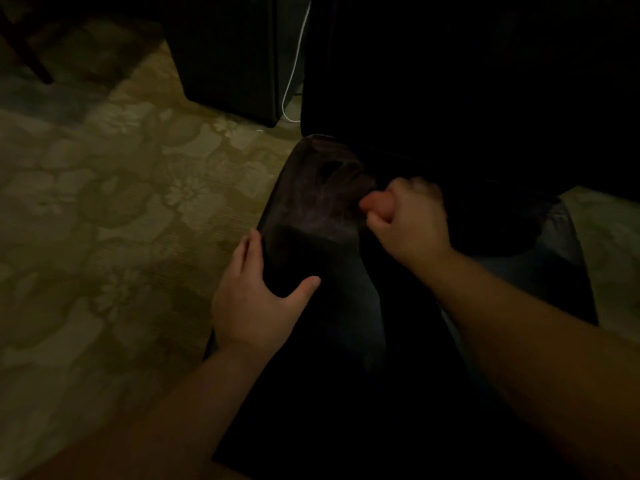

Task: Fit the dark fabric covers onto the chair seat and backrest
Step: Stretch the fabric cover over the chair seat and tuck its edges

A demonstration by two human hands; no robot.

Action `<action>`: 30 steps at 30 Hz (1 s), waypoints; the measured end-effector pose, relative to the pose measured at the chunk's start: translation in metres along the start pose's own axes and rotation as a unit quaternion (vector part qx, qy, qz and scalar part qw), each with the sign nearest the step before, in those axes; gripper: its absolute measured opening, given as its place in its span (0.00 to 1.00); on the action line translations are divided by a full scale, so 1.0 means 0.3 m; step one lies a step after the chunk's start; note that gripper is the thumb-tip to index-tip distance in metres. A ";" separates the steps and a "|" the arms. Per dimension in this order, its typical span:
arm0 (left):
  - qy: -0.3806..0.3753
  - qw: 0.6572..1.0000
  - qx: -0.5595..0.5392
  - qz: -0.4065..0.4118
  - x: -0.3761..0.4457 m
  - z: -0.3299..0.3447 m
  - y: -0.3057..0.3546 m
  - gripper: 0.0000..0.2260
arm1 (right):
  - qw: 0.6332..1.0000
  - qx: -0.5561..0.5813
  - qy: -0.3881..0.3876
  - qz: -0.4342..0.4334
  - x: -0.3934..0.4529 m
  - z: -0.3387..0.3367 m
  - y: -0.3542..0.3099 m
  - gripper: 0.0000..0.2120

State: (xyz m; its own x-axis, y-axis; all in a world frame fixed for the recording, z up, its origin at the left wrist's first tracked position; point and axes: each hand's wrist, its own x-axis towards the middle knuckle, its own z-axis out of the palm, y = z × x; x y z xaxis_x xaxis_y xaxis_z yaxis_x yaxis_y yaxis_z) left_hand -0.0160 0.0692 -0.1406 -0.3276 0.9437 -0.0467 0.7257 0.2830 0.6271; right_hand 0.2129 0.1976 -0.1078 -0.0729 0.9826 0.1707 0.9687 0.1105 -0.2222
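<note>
The scene is very dim. The chair seat (311,195) shows a worn brownish surface at its far left corner, with its dark backrest (467,81) rising behind. A dark fabric cover (346,323) lies over the near part of the seat. My left hand (258,299) clasps the seat's left edge over the cover, thumb on top and fingers down the side. My right hand (408,220) is closed in a fist, pinching a fold of the dark cover near the seat's middle rear. More dark fabric bunches at the base of the backrest.
Patterned beige carpet (104,202) spreads to the left and shows at the right of the chair. A dark cabinet or box (228,53) stands behind on the left, with a white cable (294,64) hanging beside it. A thin dark furniture leg (31,53) crosses the top left corner.
</note>
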 end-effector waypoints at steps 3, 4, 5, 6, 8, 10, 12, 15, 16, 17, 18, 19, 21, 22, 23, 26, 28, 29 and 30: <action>-0.001 1.000 -0.009 -0.001 -0.005 -0.003 -0.002 0.57 | 0.991 0.047 -0.038 -0.119 -0.064 0.026 -0.122 0.17; 0.003 1.000 -0.014 -0.001 -0.008 0.000 -0.004 0.56 | 0.981 0.054 -0.073 -0.173 -0.094 0.010 -0.120 0.18; 0.008 1.000 -0.017 -0.001 -0.013 0.005 -0.004 0.56 | 0.970 0.060 -0.106 -0.210 -0.111 -0.010 -0.101 0.19; 0.015 1.000 -0.020 -0.002 -0.021 0.009 0.001 0.56 | 0.964 0.061 -0.124 -0.227 -0.107 -0.025 -0.077 0.20; 0.030 0.999 -0.033 -0.011 -0.033 0.009 0.011 0.56 | 0.972 0.044 -0.111 -0.204 -0.057 -0.028 -0.085 0.21; 0.026 0.998 -0.046 -0.015 -0.036 0.002 0.023 0.58 | 0.987 0.035 -0.067 -0.139 0.024 0.019 -0.154 0.16; 0.016 0.998 -0.056 -0.016 -0.035 -0.002 0.025 0.59 | 0.995 -0.004 -0.048 -0.092 0.075 0.074 -0.274 0.16; 0.032 0.998 -0.058 -0.021 -0.039 0.003 0.021 0.60 | 0.980 0.057 -0.077 -0.172 0.016 0.097 -0.373 0.17; 0.035 0.997 -0.062 -0.024 -0.043 0.006 0.019 0.60 | 0.968 0.081 -0.101 -0.216 -0.023 0.072 -0.365 0.18; 0.037 0.997 -0.065 -0.026 -0.046 0.008 0.018 0.61 | 0.956 0.092 -0.120 -0.252 -0.057 0.041 -0.342 0.18; 0.039 0.997 -0.069 -0.027 -0.047 0.008 0.017 0.61 | 0.949 0.090 -0.139 -0.268 -0.078 0.018 -0.305 0.18; 0.042 0.996 -0.072 -0.027 -0.048 0.007 0.018 0.61 | 0.949 0.084 -0.144 -0.267 -0.083 0.007 -0.262 0.19; 0.044 0.996 -0.079 -0.026 -0.048 0.004 0.021 0.62 | 0.966 0.064 -0.115 -0.223 -0.053 -0.002 -0.188 0.20; 0.042 0.996 -0.080 -0.027 -0.049 0.002 0.024 0.62 | 0.974 0.050 -0.096 -0.199 -0.023 0.004 -0.176 0.19; 0.039 0.996 -0.078 -0.026 -0.050 0.003 0.026 0.61 | 0.981 0.037 -0.084 -0.174 0.005 0.008 -0.191 0.17; 0.035 0.997 -0.068 -0.023 -0.047 0.011 0.023 0.61 | 0.986 0.033 -0.020 -0.161 0.055 0.042 -0.363 0.12; 0.036 0.997 -0.073 -0.017 -0.041 0.009 0.019 0.60 | 0.977 0.047 0.003 -0.210 0.058 0.072 -0.485 0.08; 0.038 0.996 -0.078 -0.010 -0.038 0.010 0.014 0.59 | 0.971 0.058 -0.025 -0.229 0.048 0.091 -0.523 0.08; 0.038 0.996 -0.079 -0.005 -0.036 0.010 0.009 0.59 | 0.968 0.078 -0.052 -0.231 0.035 0.107 -0.538 0.10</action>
State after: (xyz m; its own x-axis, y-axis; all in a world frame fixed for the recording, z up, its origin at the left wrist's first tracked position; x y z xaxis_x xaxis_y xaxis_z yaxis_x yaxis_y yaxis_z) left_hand -0.0087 0.0602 -0.1407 -0.3836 0.9235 0.0019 0.6199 0.2559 0.7418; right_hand 0.0482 0.1948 -0.1011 -0.5214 0.8318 0.1904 0.7800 0.5551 -0.2888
